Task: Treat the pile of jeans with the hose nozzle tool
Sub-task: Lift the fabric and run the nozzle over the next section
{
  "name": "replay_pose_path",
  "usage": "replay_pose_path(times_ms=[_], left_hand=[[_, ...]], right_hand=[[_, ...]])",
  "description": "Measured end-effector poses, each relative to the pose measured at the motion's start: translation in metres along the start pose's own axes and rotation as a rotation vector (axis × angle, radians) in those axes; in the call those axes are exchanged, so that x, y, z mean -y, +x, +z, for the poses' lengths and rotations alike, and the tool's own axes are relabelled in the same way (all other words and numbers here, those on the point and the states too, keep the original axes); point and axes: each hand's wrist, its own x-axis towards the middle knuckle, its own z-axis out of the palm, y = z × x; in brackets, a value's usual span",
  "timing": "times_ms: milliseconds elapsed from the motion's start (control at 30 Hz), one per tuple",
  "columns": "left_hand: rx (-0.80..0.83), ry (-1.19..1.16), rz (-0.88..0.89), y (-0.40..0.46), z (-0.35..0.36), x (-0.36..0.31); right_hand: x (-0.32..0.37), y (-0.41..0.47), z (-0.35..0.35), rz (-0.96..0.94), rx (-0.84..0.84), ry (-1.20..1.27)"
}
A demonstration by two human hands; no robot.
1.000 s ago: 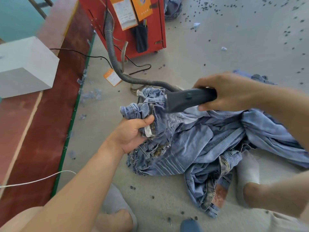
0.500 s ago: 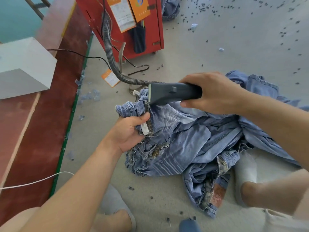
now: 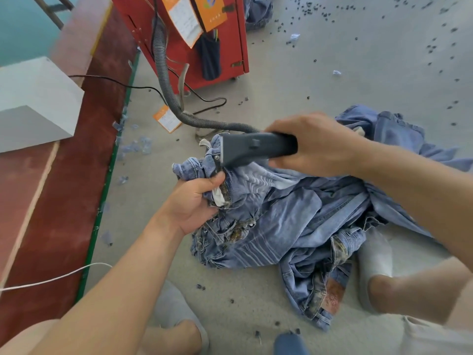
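The pile of jeans was heaped on the grey floor, centre-right, between the person's socked feet. The waistband of the top pair was bunched up at the pile's far-left edge and gripped by the left hand, fingers curled round the denim, thumb pressed on top. The nozzle tool, dark grey, was held by the right hand, fingers wrapped round its handle; its wide mouth was pointed left and set against or just above the raised waistband, contact not resolvable. A ribbed hose was run from the tool's rear to the red machine at far centre. A white box was seen far left on the red-brown platform. Dark scraps were scattered over the floor.

Step judged: treatment of the waistband area under way, most of the pile not yet handled. Next move likely called for: nozzle drawn along the band while the denim is kept taut, then the fabric regripped to expose a fresh section.
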Motion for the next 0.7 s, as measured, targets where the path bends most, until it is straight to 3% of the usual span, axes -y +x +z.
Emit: replay_pose_path(times_ms=[167, 400, 533, 700], left_hand=[[-0.016, 0.024, 0.005, -0.002, 0.000, 0.000], [-0.012, 0.031, 0.013, -0.001, -0.001, 0.000], [-0.005, 0.091, 0.023, -0.002, 0.000, -0.001], [-0.058, 0.062, 0.025, -0.001, -0.002, -0.001]], right_hand=[[-0.002, 0.008, -0.011, 0.015, -0.167, 0.004], [-0.003, -0.004, -0.011, 0.045, 0.066, -0.039], [0.009, 0.005, -0.002, -0.026, -0.068, -0.005], [-0.011, 0.007, -0.023, 0.058, -0.145, -0.042]])
